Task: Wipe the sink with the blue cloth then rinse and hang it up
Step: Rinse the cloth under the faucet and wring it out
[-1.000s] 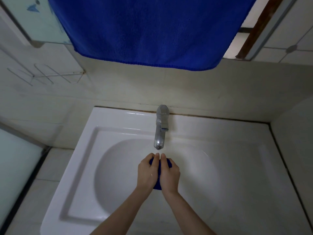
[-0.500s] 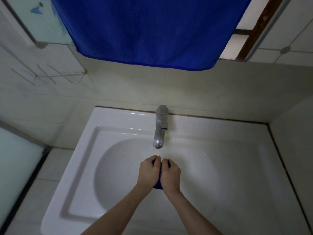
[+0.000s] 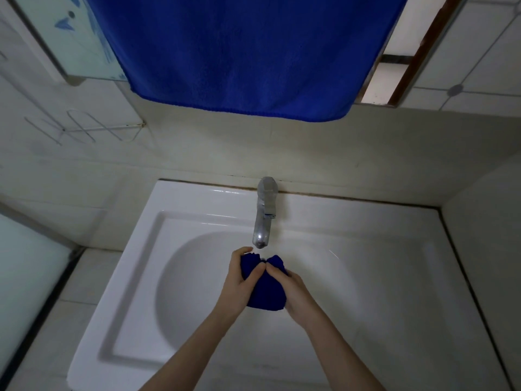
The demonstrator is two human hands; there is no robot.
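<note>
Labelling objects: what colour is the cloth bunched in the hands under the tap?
The cloth is plain deep blue, clearest in the head view.

Glossy sink, chrome faucet, terry cloth

I have one wide-angle view, from a camera worn on the person's head. It faces forward and steeply down, close above a white sink, with the tap mid-frame. A hanging blue towel fills the top edge against the tiled wall.
</note>
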